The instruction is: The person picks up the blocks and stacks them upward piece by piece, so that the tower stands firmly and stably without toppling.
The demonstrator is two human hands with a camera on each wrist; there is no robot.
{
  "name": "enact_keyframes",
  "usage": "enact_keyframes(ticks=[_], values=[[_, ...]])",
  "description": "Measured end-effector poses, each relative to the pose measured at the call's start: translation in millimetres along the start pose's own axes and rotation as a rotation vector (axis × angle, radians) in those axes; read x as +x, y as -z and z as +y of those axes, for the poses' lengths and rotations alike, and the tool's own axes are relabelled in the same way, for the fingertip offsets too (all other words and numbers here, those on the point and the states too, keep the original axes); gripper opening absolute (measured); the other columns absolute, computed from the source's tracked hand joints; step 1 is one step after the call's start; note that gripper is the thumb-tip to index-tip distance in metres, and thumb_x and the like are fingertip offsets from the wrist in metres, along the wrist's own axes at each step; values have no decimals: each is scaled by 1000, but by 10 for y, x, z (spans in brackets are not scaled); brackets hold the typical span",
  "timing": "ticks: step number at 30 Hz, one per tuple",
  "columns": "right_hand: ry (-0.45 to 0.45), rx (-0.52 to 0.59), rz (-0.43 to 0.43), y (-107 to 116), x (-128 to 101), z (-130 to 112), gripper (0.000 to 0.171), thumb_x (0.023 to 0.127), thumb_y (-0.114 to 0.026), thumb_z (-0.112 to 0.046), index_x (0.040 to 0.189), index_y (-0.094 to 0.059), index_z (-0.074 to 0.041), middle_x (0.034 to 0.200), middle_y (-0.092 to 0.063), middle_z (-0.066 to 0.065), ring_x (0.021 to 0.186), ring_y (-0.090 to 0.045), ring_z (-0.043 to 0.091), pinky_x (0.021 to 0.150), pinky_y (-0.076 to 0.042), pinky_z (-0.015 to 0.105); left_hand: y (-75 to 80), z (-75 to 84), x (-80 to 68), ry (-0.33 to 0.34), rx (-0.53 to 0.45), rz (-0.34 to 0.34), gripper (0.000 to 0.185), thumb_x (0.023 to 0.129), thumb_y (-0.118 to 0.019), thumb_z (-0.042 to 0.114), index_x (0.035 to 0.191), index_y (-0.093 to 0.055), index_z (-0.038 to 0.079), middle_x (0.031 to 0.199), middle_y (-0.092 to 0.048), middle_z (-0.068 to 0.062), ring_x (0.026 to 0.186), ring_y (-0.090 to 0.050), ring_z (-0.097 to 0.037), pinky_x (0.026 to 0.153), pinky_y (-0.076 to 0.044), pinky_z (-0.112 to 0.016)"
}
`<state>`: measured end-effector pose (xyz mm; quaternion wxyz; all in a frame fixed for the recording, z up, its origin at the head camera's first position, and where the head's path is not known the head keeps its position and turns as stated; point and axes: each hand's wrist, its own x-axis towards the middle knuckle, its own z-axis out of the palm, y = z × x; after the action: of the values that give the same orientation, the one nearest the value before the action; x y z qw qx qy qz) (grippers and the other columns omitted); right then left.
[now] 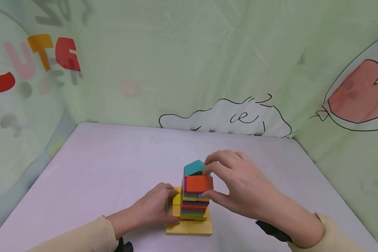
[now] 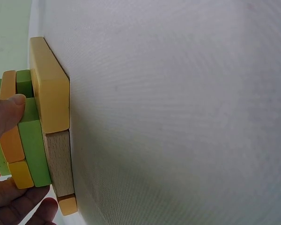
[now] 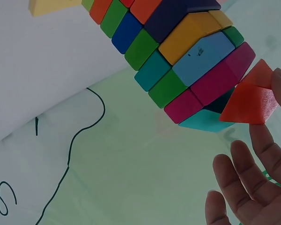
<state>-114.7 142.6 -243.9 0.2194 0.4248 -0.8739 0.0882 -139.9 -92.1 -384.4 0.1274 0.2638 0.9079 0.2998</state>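
A tower of coloured wooden blocks (image 1: 194, 207) rises from a pale yellow base (image 1: 189, 228) on the table. My left hand (image 1: 154, 206) holds the tower's lower left side; the left wrist view shows its thumb on the green and orange blocks (image 2: 35, 150) and its fingers curled beneath. My right hand (image 1: 244, 182) pinches an orange-red wedge-shaped block (image 3: 250, 103) between thumb and finger at the tower's top. That block is tilted and touches or nearly touches a magenta block (image 3: 225, 77). Behind it sits a teal slanted block (image 1: 193, 167) on the top layer.
The white-covered table (image 1: 119, 157) spreads around the tower. A pale green printed curtain (image 1: 163, 52) stands behind the table and along both sides.
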Motion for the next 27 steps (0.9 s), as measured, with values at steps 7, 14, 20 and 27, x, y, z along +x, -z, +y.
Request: enact_keyframes(ticks=[7, 14, 20, 27], values=[[-26, -3, -34, -3, 31, -3, 42, 70, -95, -32, 95, -64, -18, 110, -66, -4, 101, -61, 14, 82, -50, 37, 7, 9, -1, -1, -10, -1, 68, 72, -92, 35, 126, -70, 1, 121, -72, -9, 117, -58, -24, 103, -55, -42], [-26, 4, -38, -16, 46, 11, 41, 71, -94, -29, 94, -63, -18, 109, -66, -3, 101, -61, 14, 83, -52, 39, 8, 16, -7, 3, -13, -3, 68, 72, -92, 35, 126, -70, 0, 120, -71, -9, 116, -58, -23, 103, -55, -42], [-58, 20, -68, -23, 46, 9, 39, 74, -93, -32, 98, -66, -18, 112, -65, -3, 102, -61, 14, 85, -52, 39, 7, 8, -12, 3, -11, -4, 68, 71, -92, 36, 125, -70, 0, 120, -71, -9, 116, -57, -23, 103, -55, -42], [-100, 76, -67, -33, 40, 63, 50, 75, -92, -36, 111, -65, -15, 118, -65, -4, 107, -63, 16, 86, -55, 42, 9, 9, -12, -2, -9, -3, 68, 72, -92, 36, 125, -70, 0, 120, -71, -9, 116, -58, -23, 103, -55, -41]])
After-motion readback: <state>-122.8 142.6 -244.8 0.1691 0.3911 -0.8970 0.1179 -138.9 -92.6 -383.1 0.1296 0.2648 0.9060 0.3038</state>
